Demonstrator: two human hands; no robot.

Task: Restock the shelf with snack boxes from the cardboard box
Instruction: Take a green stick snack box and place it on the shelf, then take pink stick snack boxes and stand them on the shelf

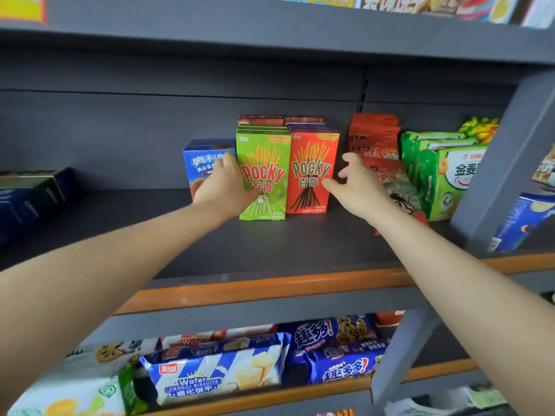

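Head view: both bare arms reached onto the dark grey shelf (270,244) with the orange front lip.

Left hand (223,187) sat at the left edge of the green Pocky box (264,175), fingers over its left front side and thumb up near the top corner, between that box and the blue Oreo box (201,163) just beside it. Looked like a light hold on the green box; full clamp not clear.

Right hand (359,184) hovered to the right of the red Pocky box (310,172), fingers spread apart and loosely bent, nothing held, not clearly touching the box.

Green and red Pocky boxes stood upright, side by side and touching, with more boxes lined up behind each.

Red snack bags (374,139) and green snack bags (444,178) stood further right on the same shelf. Dark blue boxes (30,193) lay at far left, well apart. Wafer pack (216,373) and blue cookie packs (339,346) lay on the lower shelf.
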